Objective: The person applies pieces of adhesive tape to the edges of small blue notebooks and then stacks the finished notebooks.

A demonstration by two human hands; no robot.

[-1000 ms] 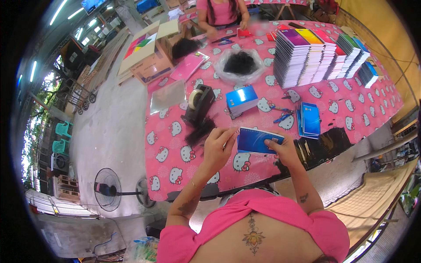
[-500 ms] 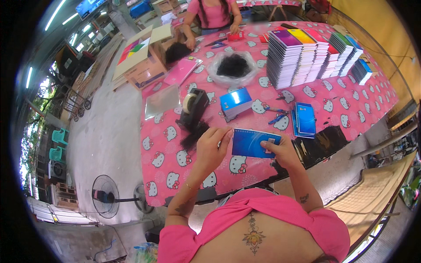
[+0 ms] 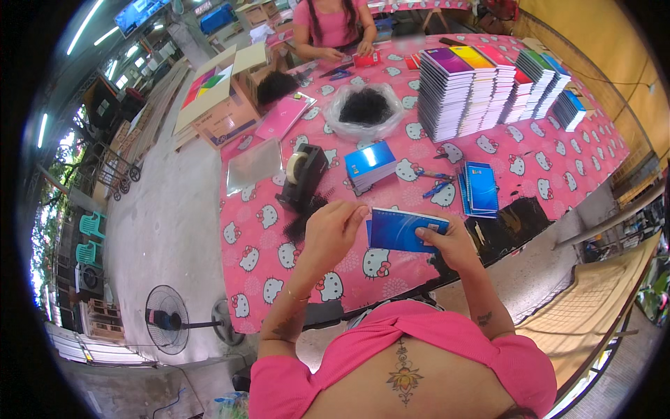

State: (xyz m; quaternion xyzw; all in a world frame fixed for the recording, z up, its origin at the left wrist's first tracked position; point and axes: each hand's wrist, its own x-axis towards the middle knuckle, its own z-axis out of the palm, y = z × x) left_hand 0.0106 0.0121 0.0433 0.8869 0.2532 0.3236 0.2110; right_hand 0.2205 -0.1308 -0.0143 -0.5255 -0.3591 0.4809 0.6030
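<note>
A blue notebook (image 3: 399,230) is held up over the near edge of the pink patterned table (image 3: 558,167). My right hand (image 3: 450,244) grips its right end. My left hand (image 3: 333,230) pinches the notebook's left edge with the fingertips. Just beyond my left hand stand a black tape dispenser (image 3: 302,176) and a black comb-like binding strip (image 3: 301,220).
On the table lie a small stack of blue notebooks (image 3: 370,165), another blue stack (image 3: 480,187), pens (image 3: 436,183), a bag of black stuff (image 3: 364,108) and tall piles of colourful notebooks (image 3: 474,87). Another person (image 3: 333,24) works at the far end. A cardboard box (image 3: 220,101) and a floor fan (image 3: 167,320) stand left.
The notebook has been lifted slightly and turned; my left hand's fingers have shifted onto its left edge. The view moved a little closer.
</note>
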